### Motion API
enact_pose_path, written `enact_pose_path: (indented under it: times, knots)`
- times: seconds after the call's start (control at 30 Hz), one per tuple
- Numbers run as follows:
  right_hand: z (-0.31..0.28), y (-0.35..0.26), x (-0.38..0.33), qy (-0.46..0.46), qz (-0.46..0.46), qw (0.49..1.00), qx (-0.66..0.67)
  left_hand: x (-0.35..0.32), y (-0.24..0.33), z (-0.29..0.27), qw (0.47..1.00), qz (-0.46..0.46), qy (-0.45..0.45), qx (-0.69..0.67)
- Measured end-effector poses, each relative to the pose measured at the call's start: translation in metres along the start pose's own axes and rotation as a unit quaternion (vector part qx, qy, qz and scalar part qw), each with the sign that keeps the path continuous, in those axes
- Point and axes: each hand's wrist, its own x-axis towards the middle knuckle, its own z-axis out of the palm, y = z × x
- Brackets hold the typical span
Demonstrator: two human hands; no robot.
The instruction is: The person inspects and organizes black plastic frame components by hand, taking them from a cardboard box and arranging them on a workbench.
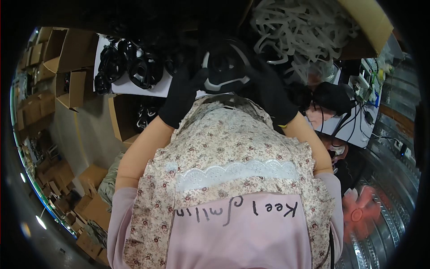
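Observation:
Both my hands wear black gloves. Between them, at the top middle, is a rounded black plastic shell with pale grey curved strips [226, 84] along its edges; its exact kind cannot be made out in the dark. My left hand [182, 92] closes on its left side, the thumb near a pale strip. On the opposite side my right hand [268, 89] grips it, its fingers partly lost against the black surface. The shell is held just above the table's near edge, close to my floral apron [233, 139].
Several black moulded parts [145, 71] lie on the white table at the left. A cardboard box [374, 22] of translucent white plastic frames [304, 31] stands at the back right. Cables [354, 114] and a red fan [359, 214] are at the right; cardboard boxes [71, 87] fill the left.

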Motion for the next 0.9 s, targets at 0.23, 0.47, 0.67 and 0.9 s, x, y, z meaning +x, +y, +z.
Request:
enact_pose_path:
  times: [0.23, 0.47, 0.67, 0.9]
  knots:
    - [-0.038, -0.036, 0.047, -0.116, -0.003, 0.976, 0.187, -0.002, 0.038, 0.003, 0.966, 0.055, -0.153, 0.199]
    - [-0.035, -0.025, 0.051, -0.177, 0.061, 0.974, 0.128, -0.015, 0.011, 0.002, 0.981, -0.011, -0.123, 0.149]
    - [-0.025, -0.016, 0.048, -0.185, 0.136, 0.962, 0.145, -0.013, 0.006, 0.009, 0.987, 0.012, -0.108, 0.117]
    - [-0.011, 0.001, 0.047, -0.146, 0.135, 0.970, 0.142, -0.004, -0.011, 0.017, 0.987, 0.018, -0.046, 0.151]
